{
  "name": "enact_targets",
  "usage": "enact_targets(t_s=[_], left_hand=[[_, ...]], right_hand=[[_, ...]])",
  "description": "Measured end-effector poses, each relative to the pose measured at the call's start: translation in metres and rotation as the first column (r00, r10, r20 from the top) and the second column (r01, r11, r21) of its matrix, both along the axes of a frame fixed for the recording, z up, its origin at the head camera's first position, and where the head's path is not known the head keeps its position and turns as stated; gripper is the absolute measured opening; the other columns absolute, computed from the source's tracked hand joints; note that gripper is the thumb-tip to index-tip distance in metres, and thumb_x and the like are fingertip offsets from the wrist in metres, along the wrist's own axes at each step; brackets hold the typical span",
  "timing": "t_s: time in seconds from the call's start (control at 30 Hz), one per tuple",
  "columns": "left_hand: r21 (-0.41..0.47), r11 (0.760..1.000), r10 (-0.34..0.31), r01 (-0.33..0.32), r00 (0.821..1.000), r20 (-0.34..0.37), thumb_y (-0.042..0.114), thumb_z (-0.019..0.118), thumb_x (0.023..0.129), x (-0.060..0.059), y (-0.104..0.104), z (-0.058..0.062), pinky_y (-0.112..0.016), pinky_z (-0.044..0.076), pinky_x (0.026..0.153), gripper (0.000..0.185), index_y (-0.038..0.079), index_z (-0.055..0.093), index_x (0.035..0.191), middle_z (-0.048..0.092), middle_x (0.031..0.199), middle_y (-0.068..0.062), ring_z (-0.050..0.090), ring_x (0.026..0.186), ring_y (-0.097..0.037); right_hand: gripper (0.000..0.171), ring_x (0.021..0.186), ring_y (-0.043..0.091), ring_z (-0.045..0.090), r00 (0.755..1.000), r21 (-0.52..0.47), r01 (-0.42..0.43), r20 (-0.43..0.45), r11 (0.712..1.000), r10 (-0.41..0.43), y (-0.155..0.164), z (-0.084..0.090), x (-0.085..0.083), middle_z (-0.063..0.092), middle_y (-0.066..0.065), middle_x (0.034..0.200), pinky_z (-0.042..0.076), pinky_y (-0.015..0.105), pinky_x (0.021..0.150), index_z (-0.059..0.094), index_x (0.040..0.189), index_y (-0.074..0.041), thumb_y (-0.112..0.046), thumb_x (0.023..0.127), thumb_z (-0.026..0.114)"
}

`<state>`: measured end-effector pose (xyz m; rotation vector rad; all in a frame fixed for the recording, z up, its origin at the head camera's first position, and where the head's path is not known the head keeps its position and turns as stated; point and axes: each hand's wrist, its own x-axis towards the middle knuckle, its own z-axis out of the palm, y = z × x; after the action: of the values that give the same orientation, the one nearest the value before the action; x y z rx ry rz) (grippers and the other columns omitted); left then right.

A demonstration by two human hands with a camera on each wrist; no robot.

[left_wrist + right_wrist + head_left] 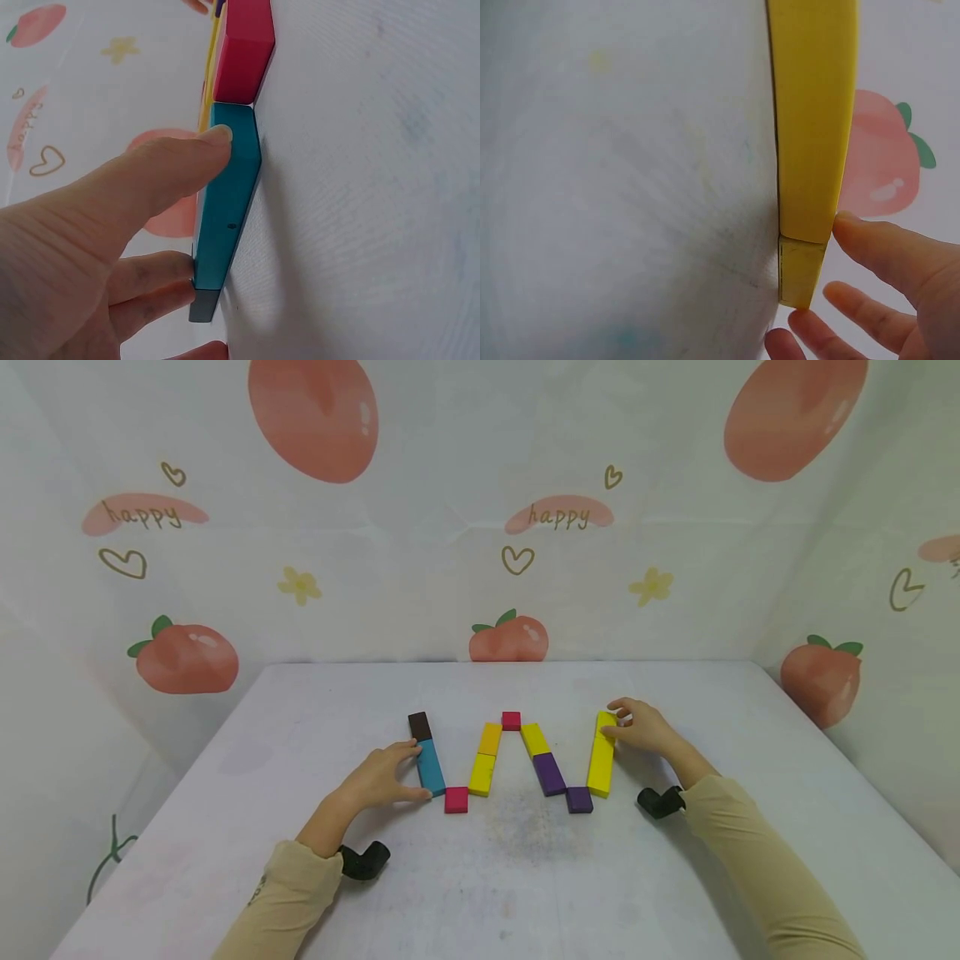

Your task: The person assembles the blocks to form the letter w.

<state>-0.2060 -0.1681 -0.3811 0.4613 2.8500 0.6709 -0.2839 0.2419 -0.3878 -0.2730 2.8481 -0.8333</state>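
Note:
A zigzag row of flat coloured blocks lies on the white table point(675, 877). My left hand point(408, 770) touches the blue block point(431, 768): the thumb point(187, 161) lies straight on the blue block point(225, 217) near the small red block point(241, 52), and the fingers rest against its left side by the brown block point(420, 725). My right hand point(617, 720) pinches the small yellow block point(606, 722) at the far end of the long yellow block point(601, 766). In the right wrist view its fingertips point(847, 225) touch where the small yellow block point(799, 277) meets the long one point(810, 112).
Between the hands lie a red block point(456, 799), two yellow blocks point(484, 760), a red block point(512, 720) at the peak, a yellow block point(535, 739) and two purple blocks point(550, 773). Peach-print cloth walls point(480, 527) close in the table on three sides.

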Motion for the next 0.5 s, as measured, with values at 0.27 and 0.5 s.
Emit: enact_targets(t_s=[0.27,0.5], left_hand=[[0.008,1.000,-0.005,0.005,1.000,-0.004,0.032,0.075,0.076,-0.0001,-0.0006,0.0003,-0.057,0.038,0.103,0.075,-0.004,0.045,0.135,0.039,0.145,-0.021,0.039,0.127,-0.047],[0.009,1.000,-0.005,0.005,1.000,0.011,0.035,0.075,0.075,-0.0011,-0.0016,0.0003,-0.057,0.038,0.103,0.078,-0.003,0.045,0.136,0.039,0.145,-0.021,0.039,0.128,-0.047]], right_hand=[[0.054,0.110,0.043,0.053,1.000,0.000,0.004,0.011,1.000,-0.004,-0.0007,0.0004,-0.0005,0.048,0.032,0.127,0.049,0.049,0.091,0.043,0.131,0.006,-0.025,0.090,0.060],[0.055,0.110,0.043,0.053,1.000,-0.005,0.007,0.017,1.000,-0.007,0.0001,-0.0001,-0.0006,0.048,0.032,0.127,0.049,0.049,0.091,0.042,0.131,0.006,-0.025,0.090,0.060]])
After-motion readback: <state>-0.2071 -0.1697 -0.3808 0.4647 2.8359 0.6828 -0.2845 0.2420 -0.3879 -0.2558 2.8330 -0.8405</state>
